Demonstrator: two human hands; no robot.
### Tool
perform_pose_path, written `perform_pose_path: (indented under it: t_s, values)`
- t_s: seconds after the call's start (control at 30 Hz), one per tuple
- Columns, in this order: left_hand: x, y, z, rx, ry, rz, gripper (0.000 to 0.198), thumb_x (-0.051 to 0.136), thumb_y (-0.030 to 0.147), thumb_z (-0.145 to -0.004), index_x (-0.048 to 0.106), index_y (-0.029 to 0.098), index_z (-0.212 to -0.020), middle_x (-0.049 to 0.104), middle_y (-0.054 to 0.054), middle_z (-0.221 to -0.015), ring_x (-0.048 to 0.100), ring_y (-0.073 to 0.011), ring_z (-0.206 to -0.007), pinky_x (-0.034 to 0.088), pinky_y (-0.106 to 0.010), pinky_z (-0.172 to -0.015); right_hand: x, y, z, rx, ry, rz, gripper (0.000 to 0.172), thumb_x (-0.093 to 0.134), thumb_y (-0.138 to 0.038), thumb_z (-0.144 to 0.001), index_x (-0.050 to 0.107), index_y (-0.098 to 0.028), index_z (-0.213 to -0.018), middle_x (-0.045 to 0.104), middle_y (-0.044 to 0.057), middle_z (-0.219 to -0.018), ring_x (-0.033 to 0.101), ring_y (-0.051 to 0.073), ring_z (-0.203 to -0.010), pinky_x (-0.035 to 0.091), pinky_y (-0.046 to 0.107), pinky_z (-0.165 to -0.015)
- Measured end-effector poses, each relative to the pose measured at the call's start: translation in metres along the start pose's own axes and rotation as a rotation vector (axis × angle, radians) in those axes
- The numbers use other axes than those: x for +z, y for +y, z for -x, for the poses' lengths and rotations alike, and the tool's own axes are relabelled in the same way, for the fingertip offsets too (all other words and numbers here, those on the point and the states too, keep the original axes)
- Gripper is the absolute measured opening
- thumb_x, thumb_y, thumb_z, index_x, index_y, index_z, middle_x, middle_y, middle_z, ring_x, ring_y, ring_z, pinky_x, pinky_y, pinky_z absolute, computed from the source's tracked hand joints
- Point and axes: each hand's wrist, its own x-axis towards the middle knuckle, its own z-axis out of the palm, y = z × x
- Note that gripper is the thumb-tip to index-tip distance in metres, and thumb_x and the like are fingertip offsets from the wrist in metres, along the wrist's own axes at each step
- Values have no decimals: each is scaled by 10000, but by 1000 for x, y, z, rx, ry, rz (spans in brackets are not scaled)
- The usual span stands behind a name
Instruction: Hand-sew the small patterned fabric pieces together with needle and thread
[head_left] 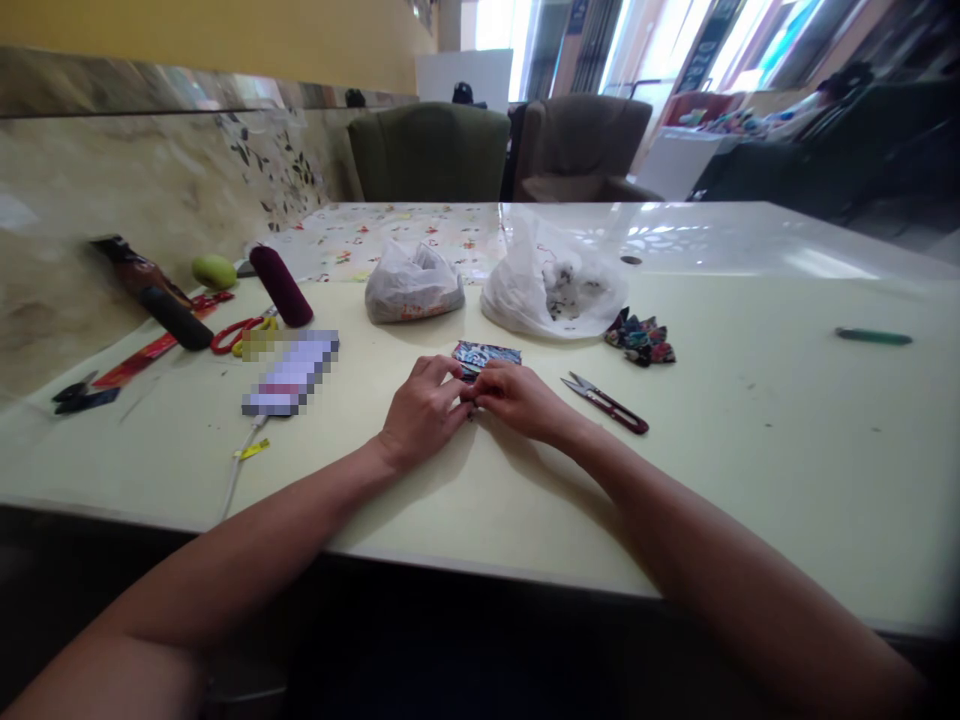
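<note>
Together both hands [471, 400] pinch a patterned fabric piece [486, 357] on the table [750, 440]

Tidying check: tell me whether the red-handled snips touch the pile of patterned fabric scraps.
Apart. The head view shows a strip of bare table between the snips and the fabric scraps, which lie beyond them.

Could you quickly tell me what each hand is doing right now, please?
Left hand: closed, pinching the near edge of the patterned cloth piece.
Right hand: closed, pinching the same cloth piece.
</note>
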Motion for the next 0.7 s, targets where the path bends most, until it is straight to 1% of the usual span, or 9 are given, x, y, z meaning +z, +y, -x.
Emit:
perform_pose_path:
  t_s: [0.1,0.27,0.33,0.47,0.53,0.6,0.7]
  values:
    - [1,-1,-1,-1,-8,20,33,662,191,-852,674,181,-823,605,-84,-1016,522,-235,-997,518,-395,-865,-4,-3,0,18,-7,-42,125,580,-128,-828,670,-127,-742,609,37,-784,527,133,-735,361,251,-694]
    - [1,-9,-3,7,-16,108,36,689,174,-829,676,182,-797,613,-76,-1017,520,-225,-998,506,-391,-886,-13,-1,0,67,136,-181,104,566,-194,-834,626,-142,-767,571,-3,-712,477,110,-673,340,239,-649]
    - [-2,-12,-4,31,-27,130,25,689,170,-829,682,190,-815,614,-73,-1028,519,-224,-1011,499,-392,-896,-14,3,-1,88,152,-214,108,577,-217,-820,610,-143,-749,548,-14,-677,453,104,-649,332,238,-633]
    - [-8,-11,-7,79,-45,148,45,681,179,-843,693,208,-811,619,-60,-989,525,-208,-968,497,-371,-871,-11,10,-2,84,106,-253,132,576,-244,-808,632,-141,-746,574,-3,-689,479,112,-668,348,240,-636]
    - [-11,-9,-9,101,-50,151,61,676,184,-849,701,215,-803,617,-54,-953,526,-200,-940,498,-350,-844,-10,12,-2,111,90,-270,138,575,-249,-801,644,-140,-750,580,-3,-685,484,109,-656,353,237,-620]
    - [-12,-8,-9,116,-66,145,74,671,198,-857,709,222,-799,610,-48,-906,525,-189,-894,496,-327,-805,-9,13,-2,164,67,-301,130,584,-251,-789,642,-143,-746,556,-17,-640,461,95,-598,343,231,-580]
    - [-13,-7,-8,129,-95,148,93,657,222,-876,716,230,-804,587,-34,-827,522,-167,-811,482,-290,-729,-9,14,-1,255,-4,-386,117,597,-262,-783,617,-154,-743,497,-48,-543,411,74,-487,311,221,-500]
